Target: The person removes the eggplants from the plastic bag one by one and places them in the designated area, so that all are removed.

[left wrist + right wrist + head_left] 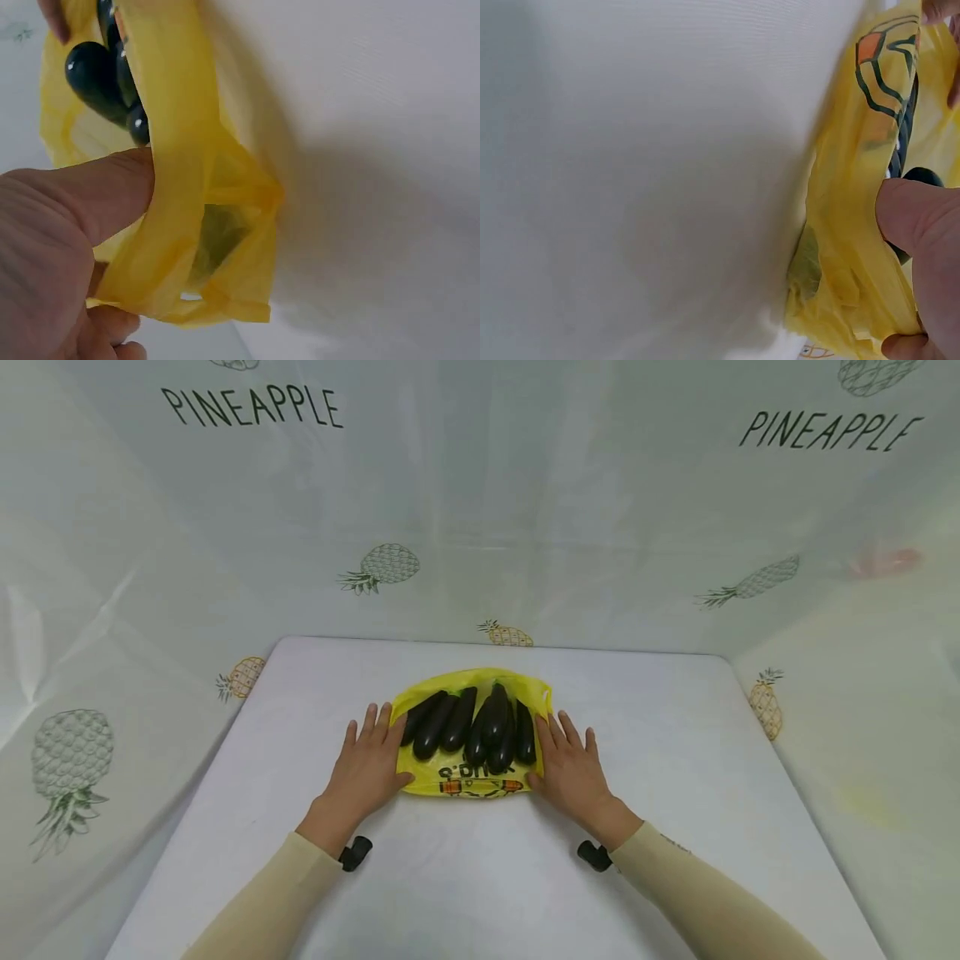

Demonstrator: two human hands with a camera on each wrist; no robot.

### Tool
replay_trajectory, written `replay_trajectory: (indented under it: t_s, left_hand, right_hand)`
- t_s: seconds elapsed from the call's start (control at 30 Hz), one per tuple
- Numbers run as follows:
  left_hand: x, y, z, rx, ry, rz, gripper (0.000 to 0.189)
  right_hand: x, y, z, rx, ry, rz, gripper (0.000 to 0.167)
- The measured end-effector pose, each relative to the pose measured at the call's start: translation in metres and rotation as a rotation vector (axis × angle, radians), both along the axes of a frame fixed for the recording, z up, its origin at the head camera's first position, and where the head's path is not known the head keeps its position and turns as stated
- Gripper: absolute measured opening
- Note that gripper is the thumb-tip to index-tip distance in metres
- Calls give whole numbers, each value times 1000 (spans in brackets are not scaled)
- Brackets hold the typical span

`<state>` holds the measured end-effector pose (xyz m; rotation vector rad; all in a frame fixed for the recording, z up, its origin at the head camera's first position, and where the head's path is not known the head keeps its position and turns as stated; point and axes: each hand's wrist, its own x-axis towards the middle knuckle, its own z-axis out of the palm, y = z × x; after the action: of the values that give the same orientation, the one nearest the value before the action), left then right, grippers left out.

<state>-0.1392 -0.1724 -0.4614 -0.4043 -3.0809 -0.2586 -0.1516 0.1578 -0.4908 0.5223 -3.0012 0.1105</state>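
Note:
Several dark, glossy eggplants (pixel 457 727) lie side by side in a yellow plastic bag (pixel 427 781) on the white table. The bag's mouth is spread wide, and printed letters show on its near side. At the bag's left edge is my left hand (pixel 365 768), fingers straight and spread, thumb against the rim. My right hand (pixel 573 777) mirrors it at the right edge, also with outstretched fingers. In the left wrist view the thumb (pixel 112 187) touches the yellow film. The right wrist view shows the other thumb (pixel 911 214) on the rim; most fingers are hidden there.
The white table (pixel 675 735) extends around the bag. Behind and beside it hangs a pale curtain (pixel 562 485) with pineapple prints and lettering. A black wrist device shows under each wrist, one at left (pixel 356 853) and one at right (pixel 594 856).

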Motion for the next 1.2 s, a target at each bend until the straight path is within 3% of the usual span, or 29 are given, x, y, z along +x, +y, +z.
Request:
replay_trajectory:
  t_s: [0.13, 0.33, 0.77, 1.0, 1.2]
  left_hand:
    - [-9, 1, -2, 24, -5, -9, 94]
    - [-21, -2, -2, 26, -30, 27, 101]
    - [-18, 8, 4, -16, -10, -20, 102]
    - [-21, 6, 5, -36, 35, -43, 82]
    - [-20, 6, 4, -54, 19, -46, 86]
  right_hand:
    - [2, 3, -2, -30, 0, -9, 96]
    - [4, 6, -1, -60, 10, -10, 95]
    - [0, 18, 3, -26, 12, -36, 93]
    - [0, 19, 3, -38, 31, -36, 90]
    - [-1, 16, 3, -34, 46, -51, 84]
